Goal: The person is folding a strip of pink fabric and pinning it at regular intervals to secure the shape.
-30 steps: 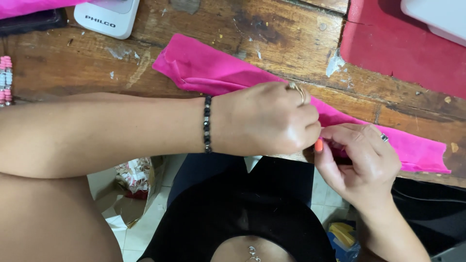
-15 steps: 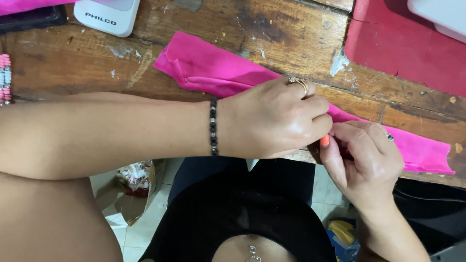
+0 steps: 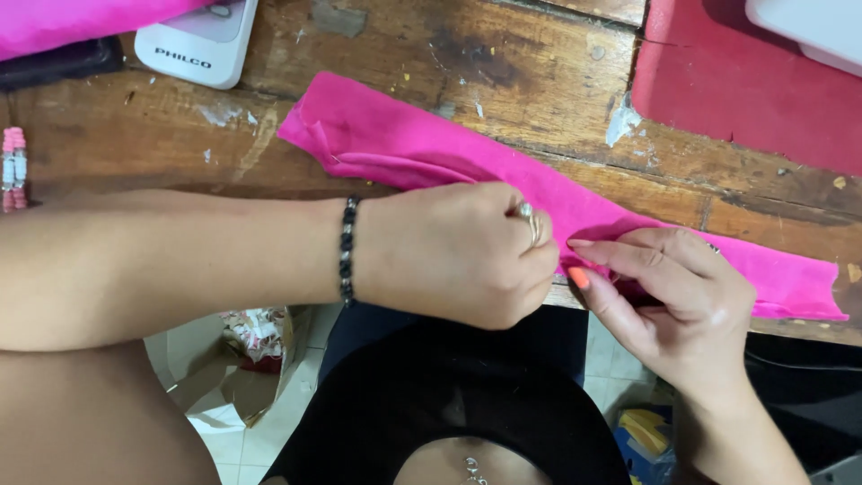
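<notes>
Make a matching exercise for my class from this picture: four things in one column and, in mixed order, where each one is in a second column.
Things:
1. pink fabric strip
2. beaded bracelet
3. white device
4. red mat

Places:
A. top right of the wooden table
B. on the left hand's wrist
C. top left of the table
D. stretched along the table edge, pinched by the left hand and right hand

Pairs: 1-D, 2-B, 3-C, 4-A
</notes>
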